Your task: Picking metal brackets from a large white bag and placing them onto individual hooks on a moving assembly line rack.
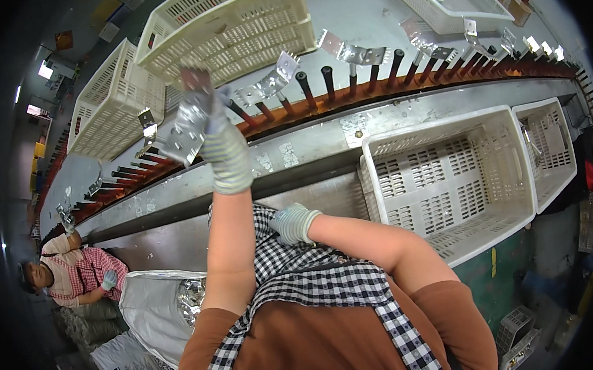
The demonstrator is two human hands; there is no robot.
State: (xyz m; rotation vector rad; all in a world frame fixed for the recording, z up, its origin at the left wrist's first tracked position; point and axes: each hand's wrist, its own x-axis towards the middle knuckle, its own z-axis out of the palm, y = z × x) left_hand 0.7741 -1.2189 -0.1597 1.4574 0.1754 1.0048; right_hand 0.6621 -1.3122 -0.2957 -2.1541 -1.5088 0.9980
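My left hand (225,151), in a striped knit glove, reaches out over the row of upright black-tipped pegs (305,88). Blurred by motion, its fingers appear closed on a shiny bent metal bracket (192,120) with a toothed end. Similar brackets hang on pegs on both sides, such as one bracket (270,80) just to the right. Close to my body, my right hand (295,225), gloved the same way, rests against my black-and-white checked apron (331,284). Its fingers lie loosely extended, and I see nothing in them.
Beyond the pegs stand stacked cream crates (231,35), another crate (115,101) and a shallow white crate (452,2). A large slotted crate (447,181) sits at my right. A white sack (155,301) with shiny metal pieces lies left. A co-worker (82,272) stands further left.
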